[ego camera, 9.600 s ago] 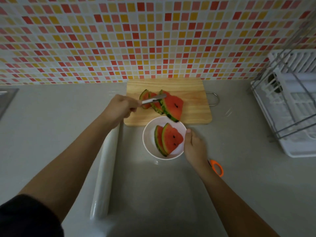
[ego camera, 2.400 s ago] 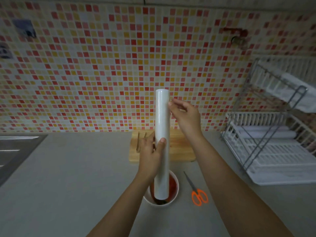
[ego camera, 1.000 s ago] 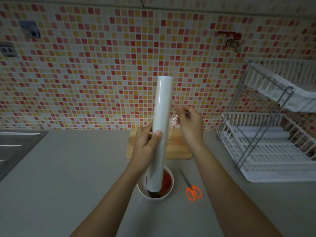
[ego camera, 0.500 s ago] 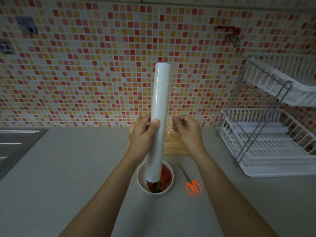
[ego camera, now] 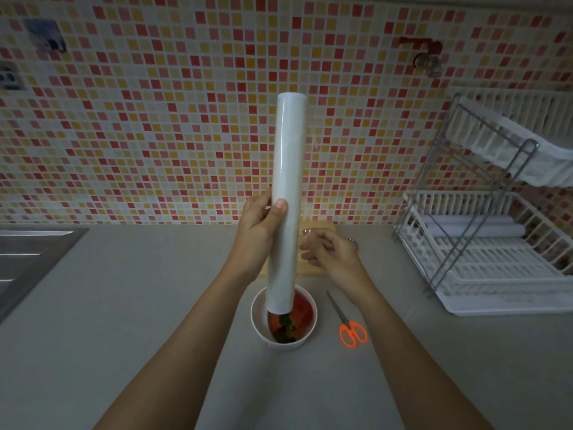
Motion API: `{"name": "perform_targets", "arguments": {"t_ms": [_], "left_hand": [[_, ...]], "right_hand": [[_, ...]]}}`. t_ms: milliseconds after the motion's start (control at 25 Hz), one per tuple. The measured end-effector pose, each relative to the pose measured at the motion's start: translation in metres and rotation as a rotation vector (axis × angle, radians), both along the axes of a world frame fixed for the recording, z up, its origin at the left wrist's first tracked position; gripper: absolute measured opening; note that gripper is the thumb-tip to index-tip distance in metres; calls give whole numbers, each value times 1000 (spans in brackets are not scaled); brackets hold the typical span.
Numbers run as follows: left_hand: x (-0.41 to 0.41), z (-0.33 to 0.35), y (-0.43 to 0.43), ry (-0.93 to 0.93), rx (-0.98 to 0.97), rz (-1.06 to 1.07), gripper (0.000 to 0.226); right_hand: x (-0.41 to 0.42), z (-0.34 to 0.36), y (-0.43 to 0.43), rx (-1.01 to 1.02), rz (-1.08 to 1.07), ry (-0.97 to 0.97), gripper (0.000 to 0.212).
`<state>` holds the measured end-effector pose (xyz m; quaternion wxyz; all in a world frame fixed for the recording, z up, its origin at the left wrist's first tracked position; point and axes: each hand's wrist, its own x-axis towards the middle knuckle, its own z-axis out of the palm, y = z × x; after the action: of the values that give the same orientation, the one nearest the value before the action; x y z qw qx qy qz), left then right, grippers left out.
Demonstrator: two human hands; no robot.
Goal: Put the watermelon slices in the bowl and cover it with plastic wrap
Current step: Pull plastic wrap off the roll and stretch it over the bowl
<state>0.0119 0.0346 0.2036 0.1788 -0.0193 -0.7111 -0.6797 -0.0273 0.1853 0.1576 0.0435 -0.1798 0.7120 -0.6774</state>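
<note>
Grey counter (ego camera: 124, 305): wrap stage.
Left hand (ego camera: 257, 231) grips roll (ego camera: 286, 181) upright over bowl (ego camera: 257, 318) for peeling; right hand (ego camera: 333, 259) fingers (ego camera: 313, 243) curled, pinch unclear.

The roll of plastic wrap (ego camera: 286, 200) stands upright in front of the bowl (ego camera: 288, 344), covering its far rim and most of the watermelon slices (ego camera: 302, 310). The slices cannot be counted. Only the thumb of the left hand (ego camera: 259, 234) shows on the roll; the fingertips pass out of sight behind it. The cutting board (ego camera: 329, 228) is almost wholly hidden behind the roll and both hands. It is unclear whether the right hand (ego camera: 331, 256) pinches any clear film. Both forearms run off the bottom edge. The sink (ego camera: 31, 252) is cut off at the left edge and the dish rack (ego camera: 496, 274) at the right. A wall socket (ego camera: 9, 79) is cropped at the left.
</note>
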Motion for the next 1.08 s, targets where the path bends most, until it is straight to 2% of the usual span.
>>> {"name": "perform_targets", "arguments": {"t_ms": [80,200,280,360,440,600,680,760,840,960,1080], "left_hand": [[-2,3,-3,-15,14,-13,36],[-3,8,-6,-27,47,-52,44],[-2,12,-6,-13,67,-71,42],[-3,13,-6,-11,71,-63,40],[-5,13,-8,4,107,-65,33],[-9,16,-9,23,153,-115,23],[-10,16,-9,23,154,-123,22],[-8,14,-8,19,176,-131,21],[-6,5,-5,-17,191,-128,20],[-2,-13,0,-124,172,-88,22],[3,-27,6,-104,210,-159,26]], "right_hand": [[6,-7,2,77,125,-3,5],[5,-12,1,119,34,100,19],[4,-14,0,80,-21,108,16],[6,-20,2,16,76,-7,8],[10,-29,4,33,183,-88,16],[9,-42,4,73,141,-7,3],[6,-46,8,74,127,3,14],[5,-46,9,3,163,-37,44],[0,-36,4,-74,39,-55,64],[-15,-7,-16,-51,-199,-20,57],[-23,6,-36,-27,-219,32,37]]}}
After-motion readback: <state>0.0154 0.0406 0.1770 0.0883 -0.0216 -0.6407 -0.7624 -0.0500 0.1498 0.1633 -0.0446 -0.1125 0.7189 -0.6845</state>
